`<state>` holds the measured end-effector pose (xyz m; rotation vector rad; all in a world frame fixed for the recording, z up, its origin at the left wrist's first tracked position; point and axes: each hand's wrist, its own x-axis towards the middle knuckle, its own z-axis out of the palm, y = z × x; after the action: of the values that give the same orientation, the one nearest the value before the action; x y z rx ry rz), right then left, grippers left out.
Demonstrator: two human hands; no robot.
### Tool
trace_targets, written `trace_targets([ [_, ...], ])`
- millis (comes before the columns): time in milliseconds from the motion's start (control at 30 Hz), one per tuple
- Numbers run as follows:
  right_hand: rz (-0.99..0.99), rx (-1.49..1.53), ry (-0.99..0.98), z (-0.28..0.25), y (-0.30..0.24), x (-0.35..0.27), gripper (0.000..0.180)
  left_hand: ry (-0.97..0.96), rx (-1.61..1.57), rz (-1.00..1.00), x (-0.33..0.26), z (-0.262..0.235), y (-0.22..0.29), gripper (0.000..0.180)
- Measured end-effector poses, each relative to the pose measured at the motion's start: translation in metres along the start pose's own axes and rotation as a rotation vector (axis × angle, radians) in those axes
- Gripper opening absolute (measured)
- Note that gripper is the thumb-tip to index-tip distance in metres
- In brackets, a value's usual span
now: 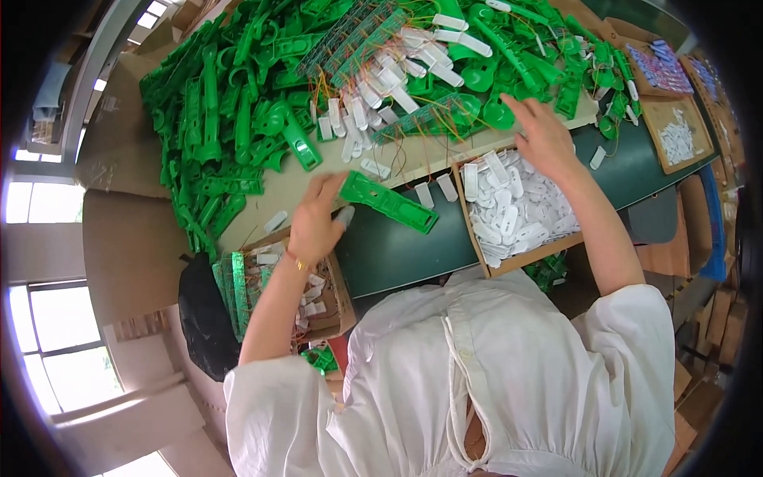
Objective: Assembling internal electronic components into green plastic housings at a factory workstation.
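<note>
My left hand point(312, 221) is closed on one end of a long green plastic housing point(389, 203), which slants down to the right above the dark green tabletop. Something pale covers a fingertip of that hand. Further right, my right hand point(547, 141) reaches over the far edge of the white-piece box, its fingers stretched out and apart. Their tips are by a round green plastic part point(499, 114) at the edge of the heap; whether they touch it I cannot tell. Just beyond the housing lie circuit boards point(425, 119) with thin orange wires and small white plastic cases point(389, 83).
A large heap of green housings point(211, 103) covers the far left. In front of me stands a cardboard box point(520, 258) of white oval pieces. Another box point(342, 306) with wired white parts is at lower left. A tray point(664, 163) of small white bits lies far right.
</note>
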<state>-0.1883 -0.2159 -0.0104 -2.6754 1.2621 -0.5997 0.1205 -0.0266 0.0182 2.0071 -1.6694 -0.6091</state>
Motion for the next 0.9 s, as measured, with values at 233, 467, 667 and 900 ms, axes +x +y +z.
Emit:
trace_targets([
  [233,-0.048,0.24,-0.144,-0.008,0.013,-0.052,0.045,-0.056,0.91,0.791,0.026,0.029,-0.006,0.032],
  [467,-0.103,0.234,-0.098,0.002,-0.026,-0.098,0.023,0.093,0.182,0.298,0.002,-0.006,-0.023,0.025],
  [667,-0.085,0.39,-0.06,0.008,-0.02,-0.088,0.012,-0.489,-1.986,-0.116,-0.032,0.032,0.011,0.046],
  [900,0.229,0.244,-0.266,-0.023,-0.024,-0.089,0.028,-0.643,-2.406,0.193,-0.038,0.058,0.046,0.044],
])
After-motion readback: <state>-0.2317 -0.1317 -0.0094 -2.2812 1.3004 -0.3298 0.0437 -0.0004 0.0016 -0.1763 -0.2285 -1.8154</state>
